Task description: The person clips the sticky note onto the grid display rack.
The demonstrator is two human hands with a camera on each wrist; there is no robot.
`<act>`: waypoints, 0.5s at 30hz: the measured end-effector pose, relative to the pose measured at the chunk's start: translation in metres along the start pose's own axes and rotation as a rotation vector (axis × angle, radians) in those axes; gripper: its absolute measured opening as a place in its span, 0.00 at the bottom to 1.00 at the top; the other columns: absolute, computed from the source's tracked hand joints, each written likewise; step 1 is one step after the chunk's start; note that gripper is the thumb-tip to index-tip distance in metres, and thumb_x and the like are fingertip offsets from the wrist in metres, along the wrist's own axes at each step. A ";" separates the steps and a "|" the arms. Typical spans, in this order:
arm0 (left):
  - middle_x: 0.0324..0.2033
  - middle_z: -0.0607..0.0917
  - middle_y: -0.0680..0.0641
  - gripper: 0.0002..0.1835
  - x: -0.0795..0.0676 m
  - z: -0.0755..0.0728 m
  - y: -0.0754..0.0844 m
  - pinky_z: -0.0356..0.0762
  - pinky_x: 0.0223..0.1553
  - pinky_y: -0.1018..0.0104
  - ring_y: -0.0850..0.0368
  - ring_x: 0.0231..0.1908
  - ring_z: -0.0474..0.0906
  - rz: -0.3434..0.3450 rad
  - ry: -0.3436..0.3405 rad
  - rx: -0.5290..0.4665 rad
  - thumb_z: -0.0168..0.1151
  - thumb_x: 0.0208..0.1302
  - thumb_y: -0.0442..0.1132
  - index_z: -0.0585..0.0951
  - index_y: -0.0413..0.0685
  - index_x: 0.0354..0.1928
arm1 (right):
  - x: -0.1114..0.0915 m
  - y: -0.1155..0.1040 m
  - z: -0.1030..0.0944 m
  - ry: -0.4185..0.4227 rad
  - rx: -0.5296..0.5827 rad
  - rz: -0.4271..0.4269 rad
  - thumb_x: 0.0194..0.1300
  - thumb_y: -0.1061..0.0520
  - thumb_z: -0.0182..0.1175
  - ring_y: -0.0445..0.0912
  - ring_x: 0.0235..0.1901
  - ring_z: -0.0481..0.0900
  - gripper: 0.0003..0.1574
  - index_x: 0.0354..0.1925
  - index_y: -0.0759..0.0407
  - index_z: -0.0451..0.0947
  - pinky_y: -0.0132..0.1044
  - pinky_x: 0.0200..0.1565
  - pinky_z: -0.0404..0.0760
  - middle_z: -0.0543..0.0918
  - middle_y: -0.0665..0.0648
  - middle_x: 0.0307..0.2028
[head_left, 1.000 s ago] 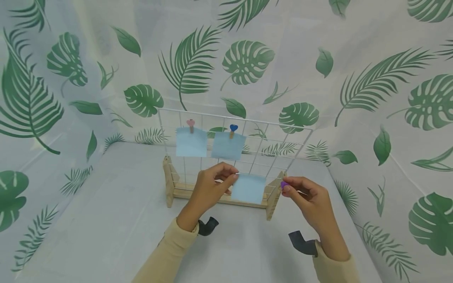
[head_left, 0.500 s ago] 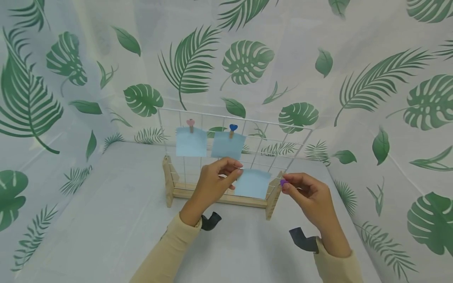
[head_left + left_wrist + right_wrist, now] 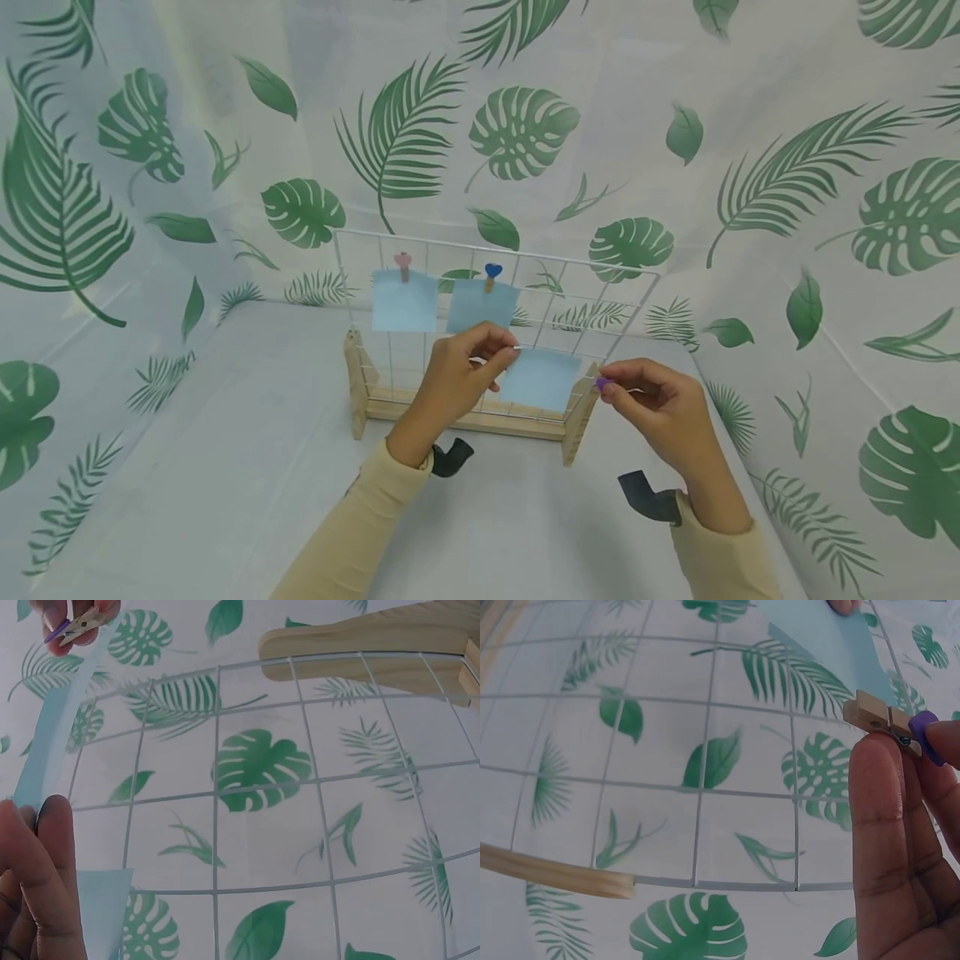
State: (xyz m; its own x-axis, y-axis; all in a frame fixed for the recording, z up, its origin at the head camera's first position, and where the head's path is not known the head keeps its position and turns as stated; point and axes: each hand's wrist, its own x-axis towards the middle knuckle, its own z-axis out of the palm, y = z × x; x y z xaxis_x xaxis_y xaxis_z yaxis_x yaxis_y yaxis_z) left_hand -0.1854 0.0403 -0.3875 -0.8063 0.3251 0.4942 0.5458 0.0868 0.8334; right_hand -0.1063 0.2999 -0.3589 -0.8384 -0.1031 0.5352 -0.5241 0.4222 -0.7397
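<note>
My left hand (image 3: 467,367) pinches the upper left corner of a light blue paper sheet (image 3: 542,379) in front of a white wire grid (image 3: 600,292). To the right, my right hand (image 3: 663,408) pinches a small wooden clothespin (image 3: 881,720) with a purple decoration (image 3: 603,383). The clothespin's wooden tip points away from the fingers in the right wrist view and is apart from the sheet. Two more blue sheets hang on the grid: the left sheet (image 3: 405,308) under a pink heart clothespin (image 3: 403,265), the other sheet (image 3: 476,307) under a blue heart clothespin (image 3: 492,275).
The grid stands in a wooden base (image 3: 472,420) on a white table (image 3: 225,450). A leaf-patterned curtain (image 3: 615,50) surrounds the table at the back and sides. Dark curved pieces (image 3: 649,497) stick out from both wrists.
My left hand has moved up and slightly right, raising the held sheet along the grid. The right hand has risen a little with its clothespin.
</note>
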 end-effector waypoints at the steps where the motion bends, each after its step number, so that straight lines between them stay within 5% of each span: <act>1: 0.38 0.91 0.43 0.03 0.001 0.000 0.000 0.88 0.26 0.65 0.58 0.30 0.87 0.001 0.000 0.001 0.68 0.76 0.33 0.86 0.40 0.46 | 0.001 0.000 0.000 -0.001 0.000 0.001 0.61 0.83 0.65 0.32 0.38 0.87 0.14 0.44 0.76 0.85 0.22 0.44 0.86 0.88 0.40 0.39; 15: 0.39 0.92 0.43 0.05 0.009 0.005 0.000 0.88 0.26 0.65 0.54 0.33 0.89 0.019 0.013 -0.001 0.68 0.77 0.33 0.87 0.39 0.47 | 0.013 -0.004 -0.004 0.020 -0.046 -0.021 0.62 0.81 0.65 0.31 0.36 0.87 0.11 0.41 0.74 0.86 0.21 0.42 0.85 0.88 0.37 0.38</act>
State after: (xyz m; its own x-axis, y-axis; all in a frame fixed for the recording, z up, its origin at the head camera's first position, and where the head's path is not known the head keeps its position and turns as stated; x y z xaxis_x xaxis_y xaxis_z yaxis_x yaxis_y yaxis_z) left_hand -0.1917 0.0475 -0.3843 -0.7986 0.3147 0.5131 0.5608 0.0795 0.8241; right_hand -0.1150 0.3003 -0.3476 -0.8238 -0.0944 0.5590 -0.5338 0.4611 -0.7088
